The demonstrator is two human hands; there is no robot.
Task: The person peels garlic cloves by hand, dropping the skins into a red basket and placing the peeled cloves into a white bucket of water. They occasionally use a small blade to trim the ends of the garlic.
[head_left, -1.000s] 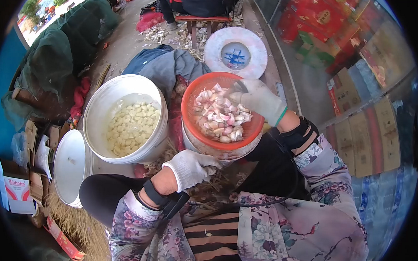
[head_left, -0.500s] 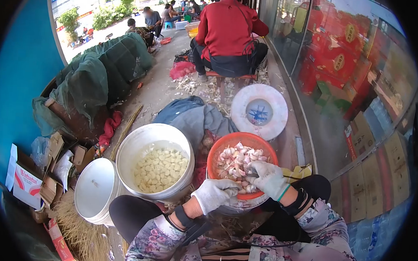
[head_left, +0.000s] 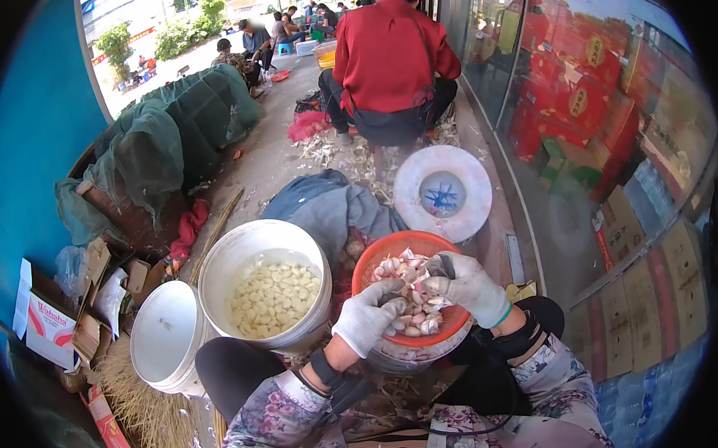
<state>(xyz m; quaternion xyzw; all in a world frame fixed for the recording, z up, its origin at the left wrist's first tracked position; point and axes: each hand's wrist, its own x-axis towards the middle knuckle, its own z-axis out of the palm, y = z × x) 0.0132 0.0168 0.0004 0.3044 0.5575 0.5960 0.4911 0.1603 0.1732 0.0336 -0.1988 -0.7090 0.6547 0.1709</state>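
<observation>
Left hand [head_left: 364,319] at the bowl's [head_left: 367,266] eight o'clock, right hand [head_left: 475,290] at three: fingers curled (gap and hold cannot be told); low work limits spills.

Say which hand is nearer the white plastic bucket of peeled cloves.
Left. The white-gloved left hand is beside the bucket, at the left edge of the round orange basket; the right hand is farther, over its right side.

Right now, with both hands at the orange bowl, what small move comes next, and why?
Probably bring the left hand closer to the right hand, above the orange bowl: they face each other, slightly apart, over unpeeled garlic cloves. Whether they pinch anything is unclear.
</observation>
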